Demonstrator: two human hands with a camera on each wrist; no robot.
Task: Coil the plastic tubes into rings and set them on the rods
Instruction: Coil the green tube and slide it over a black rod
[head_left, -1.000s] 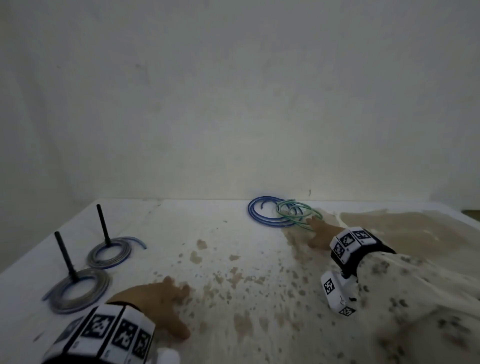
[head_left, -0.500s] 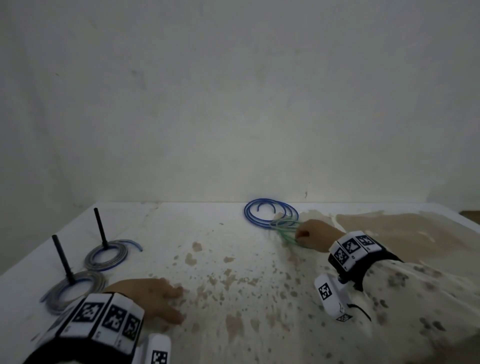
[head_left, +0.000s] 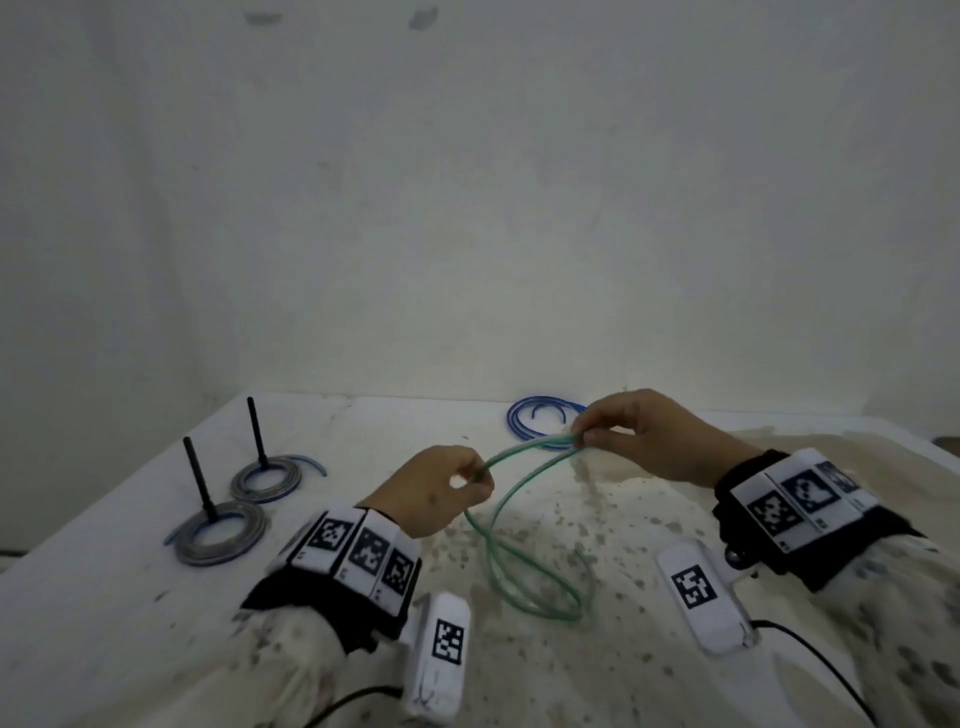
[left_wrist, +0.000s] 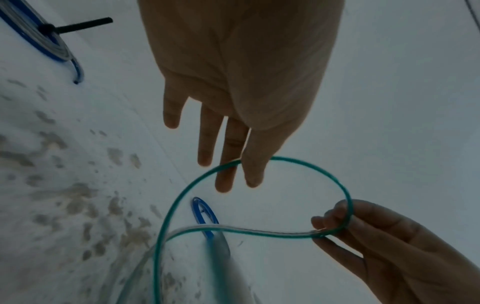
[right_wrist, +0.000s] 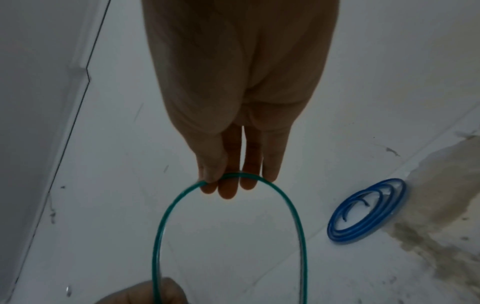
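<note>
A green plastic tube (head_left: 558, 617) hangs in loose loops above the middle of the table. My left hand (head_left: 480, 475) pinches one strand of it between thumb and forefinger. My right hand (head_left: 579, 439) pinches the top of a loop a little farther back. In the right wrist view the green tube (right_wrist: 283, 195) arches under the thumb and fingertips (right_wrist: 227, 189). A blue tube (head_left: 535, 422) lies coiled flat at the back. Two black rods (head_left: 254, 431) (head_left: 197, 480) stand at the left, each with a grey-blue coil (head_left: 266, 479) (head_left: 221, 535) around its base.
The white table (head_left: 130, 597) is stained brown across its middle and right side. A pale wall (head_left: 467, 208) rises right behind the back edge. Wrist cameras with cables hang under both forearms.
My right hand lifted the green tube off the table, away from the blue coil. My left hand rose from the table and took hold of a strand.
</note>
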